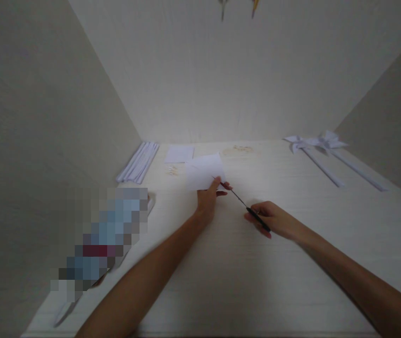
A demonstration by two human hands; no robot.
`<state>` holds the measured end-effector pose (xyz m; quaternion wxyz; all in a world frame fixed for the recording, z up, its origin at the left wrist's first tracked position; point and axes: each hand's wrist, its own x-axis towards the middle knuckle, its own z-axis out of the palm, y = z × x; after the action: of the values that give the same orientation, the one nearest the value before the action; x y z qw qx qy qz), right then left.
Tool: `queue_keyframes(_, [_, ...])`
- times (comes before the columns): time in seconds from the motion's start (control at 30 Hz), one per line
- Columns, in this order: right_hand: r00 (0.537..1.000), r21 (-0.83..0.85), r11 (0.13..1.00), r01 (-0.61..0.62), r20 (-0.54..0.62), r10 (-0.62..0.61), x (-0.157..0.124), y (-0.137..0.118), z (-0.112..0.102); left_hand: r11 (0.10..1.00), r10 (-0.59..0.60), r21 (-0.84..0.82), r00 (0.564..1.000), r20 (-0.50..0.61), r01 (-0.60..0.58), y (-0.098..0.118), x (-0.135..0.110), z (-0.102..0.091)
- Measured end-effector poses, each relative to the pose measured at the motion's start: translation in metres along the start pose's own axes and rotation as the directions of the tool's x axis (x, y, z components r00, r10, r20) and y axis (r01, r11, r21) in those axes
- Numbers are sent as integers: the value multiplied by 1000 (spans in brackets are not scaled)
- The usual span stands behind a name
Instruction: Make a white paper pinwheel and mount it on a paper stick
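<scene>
A square sheet of white paper is pinched between the thumb and fingers of my left hand, near its lower right corner. A faint slanting line shows on the sheet. My right hand is closed around the black handles of a pair of scissors. Their blades point up and left, with the tips by my left thumb at the sheet's lower right corner. Whether the blades are on the paper or just beside it, I cannot tell. Behind the held sheet lies another white paper square.
White rolled paper sticks lie at the back left. Small pale pieces and a beige cluster lie near the back. Two white paper pinwheels on sticks rest at right. A pixelated object is at left. Walls enclose the white table.
</scene>
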<state>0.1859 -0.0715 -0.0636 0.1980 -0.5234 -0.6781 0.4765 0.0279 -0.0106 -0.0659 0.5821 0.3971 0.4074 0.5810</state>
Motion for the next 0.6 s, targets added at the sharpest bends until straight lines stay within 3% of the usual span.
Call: queue_keyframes(0.6, [1000, -42, 999, 13, -23, -14, 3, 2, 1, 1000, -6, 2, 999, -37, 6, 1, -1, -1])
